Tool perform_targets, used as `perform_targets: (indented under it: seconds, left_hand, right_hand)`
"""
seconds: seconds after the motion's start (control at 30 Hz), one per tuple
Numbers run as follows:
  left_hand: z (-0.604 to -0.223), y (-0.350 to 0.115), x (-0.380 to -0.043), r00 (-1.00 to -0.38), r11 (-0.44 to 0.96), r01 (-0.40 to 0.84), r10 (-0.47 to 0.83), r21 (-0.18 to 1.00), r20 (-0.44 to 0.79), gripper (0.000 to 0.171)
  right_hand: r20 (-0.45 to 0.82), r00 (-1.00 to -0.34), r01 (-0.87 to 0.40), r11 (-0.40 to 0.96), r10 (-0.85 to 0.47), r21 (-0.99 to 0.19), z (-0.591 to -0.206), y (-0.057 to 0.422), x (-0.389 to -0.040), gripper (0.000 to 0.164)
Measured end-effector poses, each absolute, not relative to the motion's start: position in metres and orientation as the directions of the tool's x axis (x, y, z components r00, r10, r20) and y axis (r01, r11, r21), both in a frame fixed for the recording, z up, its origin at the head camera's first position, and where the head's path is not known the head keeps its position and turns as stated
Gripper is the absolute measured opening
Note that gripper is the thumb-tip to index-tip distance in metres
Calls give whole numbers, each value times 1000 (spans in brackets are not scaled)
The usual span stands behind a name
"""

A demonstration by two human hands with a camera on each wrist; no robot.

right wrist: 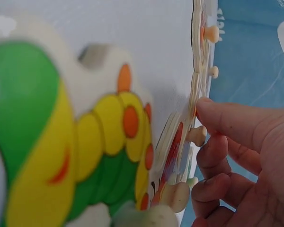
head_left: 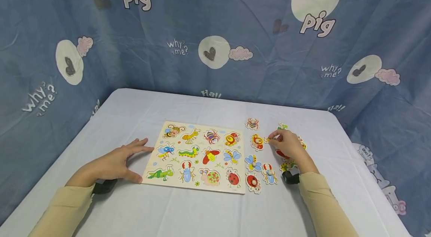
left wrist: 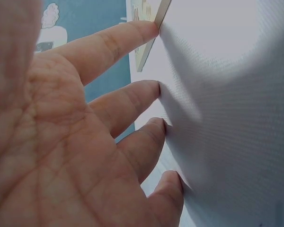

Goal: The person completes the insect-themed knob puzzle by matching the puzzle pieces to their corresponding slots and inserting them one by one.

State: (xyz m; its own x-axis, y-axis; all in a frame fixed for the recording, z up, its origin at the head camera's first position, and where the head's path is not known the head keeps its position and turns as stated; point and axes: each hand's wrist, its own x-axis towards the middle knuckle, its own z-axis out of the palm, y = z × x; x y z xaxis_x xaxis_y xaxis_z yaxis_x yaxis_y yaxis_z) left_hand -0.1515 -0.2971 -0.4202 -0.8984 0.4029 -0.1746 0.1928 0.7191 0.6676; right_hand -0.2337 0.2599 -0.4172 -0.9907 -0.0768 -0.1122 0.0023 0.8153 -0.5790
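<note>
A wooden insect puzzle board point(head_left: 193, 188) lies flat on the white table. My left hand point(head_left: 116, 160) rests at its left edge, fingers spread, thumb at the near corner; in the left wrist view the index finger point(left wrist: 116, 45) touches the board's side and the other fingertips meet the cloth. To the right of the board, my right hand point(head_left: 287, 144) has thumb and fingers pinched at a small yellow puzzle piece point(head_left: 267, 140), mostly hidden by the fingers. Next to it lies a red and yellow butterfly piece point(head_left: 257, 142) with a knob. The thumb point(right wrist: 210, 109) shows among knobbed pieces.
Loose knobbed pieces lie right of the board: a spider point(head_left: 252, 123), a blue-winged dragonfly point(head_left: 253, 163), a blue beetle point(head_left: 269, 174) and a ladybird point(head_left: 253, 183). Several more, with a caterpillar piece point(right wrist: 111, 127), sit under and beside the right wrist. A patterned blue curtain point(head_left: 188, 12) hangs behind.
</note>
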Motion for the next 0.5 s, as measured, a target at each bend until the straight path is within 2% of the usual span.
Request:
perform_targets:
  seconds: [0.5]
  left_hand:
    - [-421, -298, -152, -897, 720, 198, 407, 665, -174, 101]
  right_hand:
    - [-165, -983, 7, 871, -85, -492, -403, 265, -228, 21]
